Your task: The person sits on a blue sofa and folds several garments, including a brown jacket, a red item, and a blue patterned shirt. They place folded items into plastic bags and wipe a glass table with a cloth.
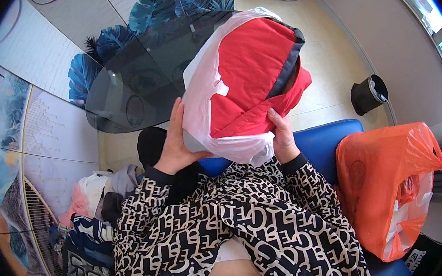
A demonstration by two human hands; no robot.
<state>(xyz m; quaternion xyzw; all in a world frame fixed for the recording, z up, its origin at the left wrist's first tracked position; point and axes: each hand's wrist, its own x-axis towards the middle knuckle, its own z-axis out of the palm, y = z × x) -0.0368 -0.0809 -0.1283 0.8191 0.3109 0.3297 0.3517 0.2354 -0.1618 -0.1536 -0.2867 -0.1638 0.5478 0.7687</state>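
Between my hands is a folded red cloth item (252, 72) with a dark trim band, probably a garment, partly inside a white plastic bag (201, 91). My left hand (182, 142) holds the bag's left side, fingers spread along it and thumb underneath. On the right, my right hand (283, 134) grips the lower corner of the red cloth and the bag's edge. The bag's mouth faces up and to the right, leaving much of the cloth exposed. Its far underside is hidden.
An orange plastic bag (374, 182) stands on the blue seat (321, 142) to my right. Ahead is a dark glass table (129, 88). A black waste bin (369, 95) stands by the wall. Piled clothes (91, 221) lie at my left.
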